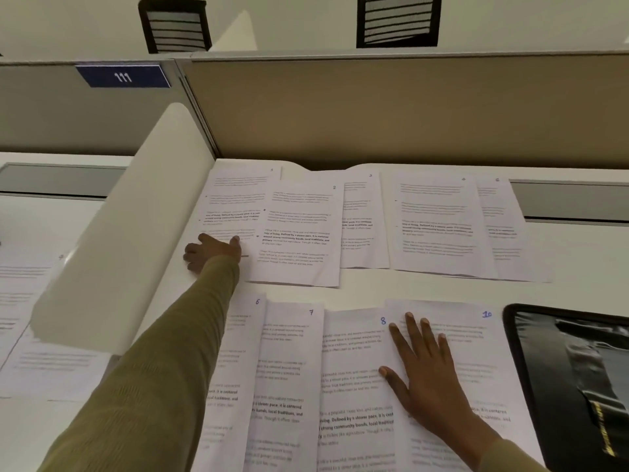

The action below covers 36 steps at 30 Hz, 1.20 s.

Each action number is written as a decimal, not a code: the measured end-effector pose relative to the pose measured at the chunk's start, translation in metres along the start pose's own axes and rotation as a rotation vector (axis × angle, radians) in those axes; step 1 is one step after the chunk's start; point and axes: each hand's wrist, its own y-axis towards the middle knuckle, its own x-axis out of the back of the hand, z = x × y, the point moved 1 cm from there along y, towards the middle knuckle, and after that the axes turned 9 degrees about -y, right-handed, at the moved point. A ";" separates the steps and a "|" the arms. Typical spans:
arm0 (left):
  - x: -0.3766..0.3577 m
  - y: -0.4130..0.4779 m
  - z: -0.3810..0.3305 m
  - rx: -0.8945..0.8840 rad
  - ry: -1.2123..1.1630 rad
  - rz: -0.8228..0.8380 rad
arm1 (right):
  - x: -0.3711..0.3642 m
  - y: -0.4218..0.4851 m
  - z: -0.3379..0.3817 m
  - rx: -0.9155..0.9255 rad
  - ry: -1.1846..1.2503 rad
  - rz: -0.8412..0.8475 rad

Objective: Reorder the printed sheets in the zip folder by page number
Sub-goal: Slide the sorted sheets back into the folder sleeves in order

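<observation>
Printed sheets lie in two overlapping rows on the white desk [367, 289]. The far row shows sheet 1 [235, 195], sheet 2 [299, 233], sheet 3 [362, 226], sheet 4 [439, 226] and one more sheet [503, 229]. The near row shows sheet 6 [238, 352], sheet 7 [286, 376], sheet 8 [354, 386] and sheet 10 [476, 352]. My left hand [211, 252] reaches far out and presses its fingers on the lower left corner of sheet 1. My right hand [418, 366] lies flat, fingers spread, on sheet 10. The black zip folder [571, 386] lies at the right edge.
A white divider panel [129, 233] slants along the left of the desk, with more printed sheets [37, 335] beyond it. A brown partition wall [408, 107] closes the back. Two black chairs [175, 25] stand behind it.
</observation>
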 end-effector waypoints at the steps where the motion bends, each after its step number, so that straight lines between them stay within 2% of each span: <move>1: -0.002 0.003 -0.002 0.013 0.007 -0.003 | 0.000 0.001 0.000 0.002 -0.007 -0.007; 8: 0.005 0.018 -0.020 0.068 -0.088 -0.014 | -0.002 0.002 0.001 0.003 -0.031 -0.037; 14: 0.021 0.027 -0.021 0.181 -0.577 0.017 | 0.000 0.003 -0.001 0.005 0.003 -0.016; 16: 0.028 0.023 -0.022 0.136 -0.641 -0.008 | 0.001 0.003 -0.002 0.003 0.003 0.002; 22: 0.055 -0.003 -0.035 -0.176 -0.745 -0.305 | 0.009 0.005 -0.002 0.012 0.006 0.061; 26: 0.078 -0.016 -0.033 -0.313 -0.833 -0.449 | 0.016 0.006 -0.002 0.030 -0.030 0.088; 32: 0.115 -0.054 -0.024 -0.415 -1.004 -0.527 | 0.037 -0.001 0.002 0.019 -0.020 0.086; 36: 0.125 -0.106 -0.014 -0.395 -1.093 -0.460 | 0.052 -0.022 0.003 0.021 0.074 0.036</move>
